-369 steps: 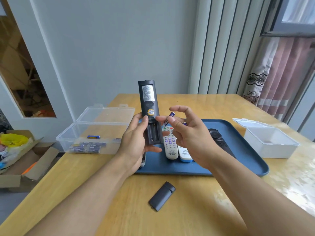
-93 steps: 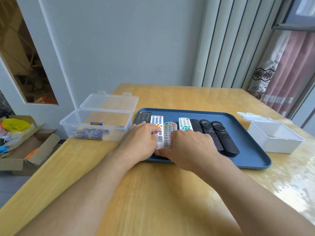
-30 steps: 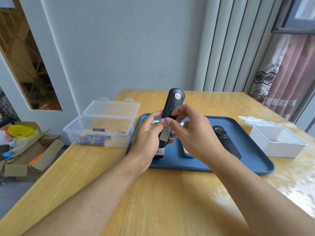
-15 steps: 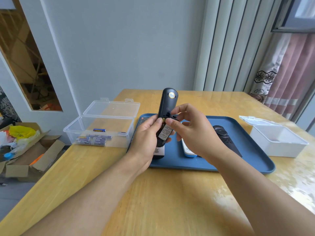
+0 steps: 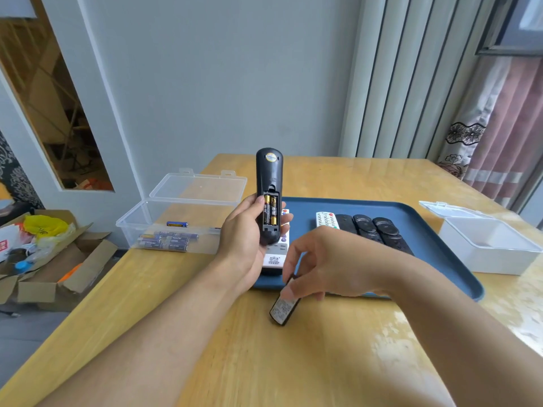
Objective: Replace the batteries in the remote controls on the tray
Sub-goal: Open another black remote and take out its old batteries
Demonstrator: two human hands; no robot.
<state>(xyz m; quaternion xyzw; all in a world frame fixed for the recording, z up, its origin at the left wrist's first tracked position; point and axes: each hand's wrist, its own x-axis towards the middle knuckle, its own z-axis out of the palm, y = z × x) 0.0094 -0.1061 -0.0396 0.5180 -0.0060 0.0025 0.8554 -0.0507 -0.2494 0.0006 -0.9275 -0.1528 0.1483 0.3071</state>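
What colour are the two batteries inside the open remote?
Gold and black, seen in the head view: batteries in the black remote.

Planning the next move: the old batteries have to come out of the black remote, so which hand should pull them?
The right hand. It is only setting the battery cover on the table, while the left hand grips the black remote, its batteries exposed.

Glossy wooden table [image 5: 323, 362], matt blue plastic tray [image 5: 426, 230], clear plastic box [image 5: 182, 218], black plastic remote [image 5: 269, 177].

No legible text; labels on cover [image 5: 284, 310], batteries [image 5: 169, 241] blurred.
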